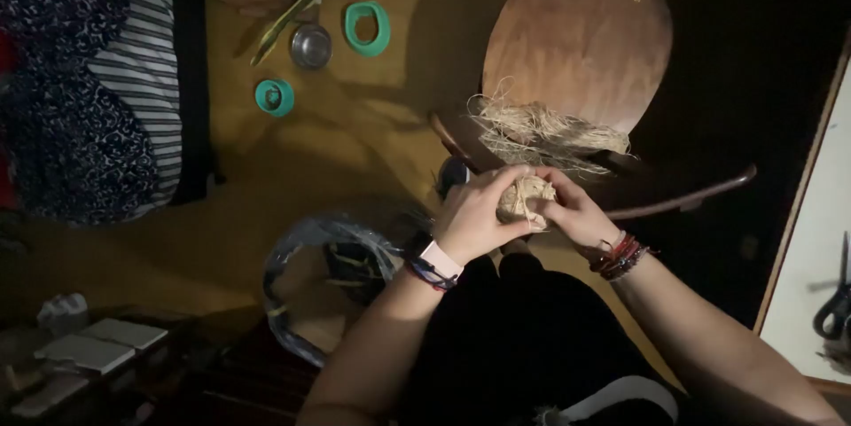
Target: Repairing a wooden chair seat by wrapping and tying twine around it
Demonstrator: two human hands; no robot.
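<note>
Both hands cup a small fibre ball (525,198) between them, the left hand (479,213) curled over it, the right hand (567,209) closed on its far side. It looks light, soft and rough, best held around its middle. Just beyond the hands, loose straw (541,129) lies on a smooth wooden chair (581,36). A crinkly plastic bag (310,284) sits left of the left hand.
</note>
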